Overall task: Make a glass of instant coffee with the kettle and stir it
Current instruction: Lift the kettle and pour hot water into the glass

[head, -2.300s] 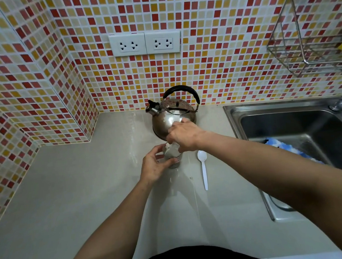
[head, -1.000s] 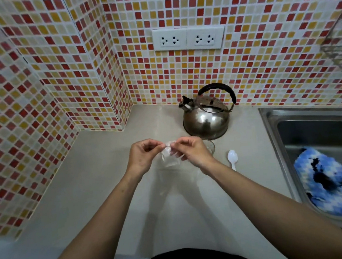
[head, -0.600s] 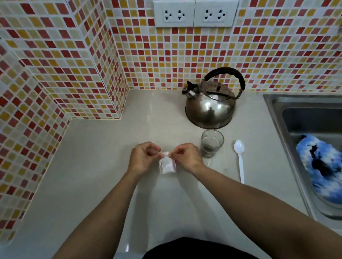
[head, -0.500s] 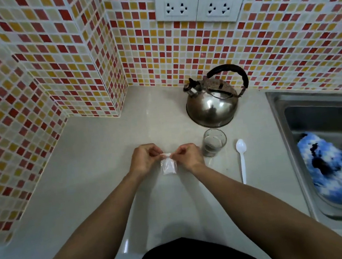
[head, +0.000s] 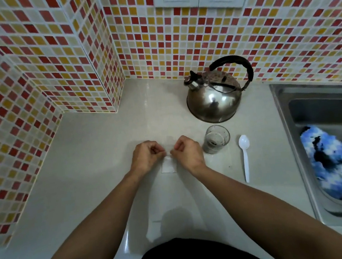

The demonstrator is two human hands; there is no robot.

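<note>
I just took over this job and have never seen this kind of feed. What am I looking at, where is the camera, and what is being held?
There is no machine here: a person works bare-handed, filmed by one wide-angle camera on their head, looking down. The left hand and right hand together pinch the top of a small white sachet above the counter. On the counter stand a steel kettle, a glass with dark granules inside, and a white plastic spoon. A sink on the right holds a blue cloth.
</note>
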